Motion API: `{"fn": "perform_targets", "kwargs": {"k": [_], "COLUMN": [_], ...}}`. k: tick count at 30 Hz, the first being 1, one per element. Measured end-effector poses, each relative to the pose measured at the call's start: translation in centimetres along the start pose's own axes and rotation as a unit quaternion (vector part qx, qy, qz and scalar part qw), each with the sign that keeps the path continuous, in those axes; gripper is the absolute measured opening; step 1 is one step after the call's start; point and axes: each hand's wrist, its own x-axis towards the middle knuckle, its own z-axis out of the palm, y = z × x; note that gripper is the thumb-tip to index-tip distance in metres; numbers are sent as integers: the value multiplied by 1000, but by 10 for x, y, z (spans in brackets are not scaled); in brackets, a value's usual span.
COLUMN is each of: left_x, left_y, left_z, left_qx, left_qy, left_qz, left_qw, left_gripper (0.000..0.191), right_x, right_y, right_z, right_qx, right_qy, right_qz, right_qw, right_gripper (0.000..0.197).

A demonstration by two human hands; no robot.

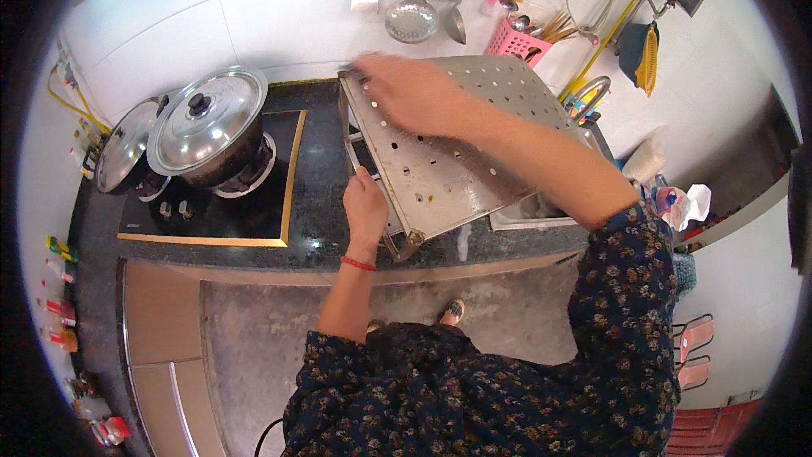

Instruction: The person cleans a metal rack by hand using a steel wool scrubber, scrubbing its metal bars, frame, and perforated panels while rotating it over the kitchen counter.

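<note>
A perforated stainless steel rack [438, 184] stands tilted on the dark stone counter [317, 165], partly over the sink [539, 211]. My left hand [366, 206] is closed around the metal frame at the rack's left side. My right hand [406, 92], blurred, lies over the rack's top near its far left corner; whether it holds a cloth or anything else under the fingers cannot be told. The right forearm crosses above the perforated plate and hides part of it.
On the left, a gas hob [209, 222] carries a lidded metal pot [209, 120]; a pan with a lid [127, 146] stands beside it. Ladles and a skimmer [411, 20] hang on the wall. A pink basket [517, 42] of utensils and a faucet [590, 98] are behind the rack.
</note>
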Motion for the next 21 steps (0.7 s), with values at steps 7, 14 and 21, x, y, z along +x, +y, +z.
{"fn": "perform_targets", "kwargs": {"k": [7,14,21], "left_x": [-7,-7,0], "left_y": [3,3,-1], "left_z": [-1,8,0], "left_qx": [-121,17,-62], "left_qy": [25,15,15], "left_qz": [32,89,-48], "left_qw": [992,996,997], "left_gripper": [43,42,48], "right_x": [-79,-61,-32], "right_y": [-36,-1,10], "right_z": [-21,-16,1], "right_qx": [121,66,62], "right_qy": [-21,10,47], "right_qz": [-234,-172,-147], "right_qw": [964,983,986], "right_gripper": [36,36,42]}}
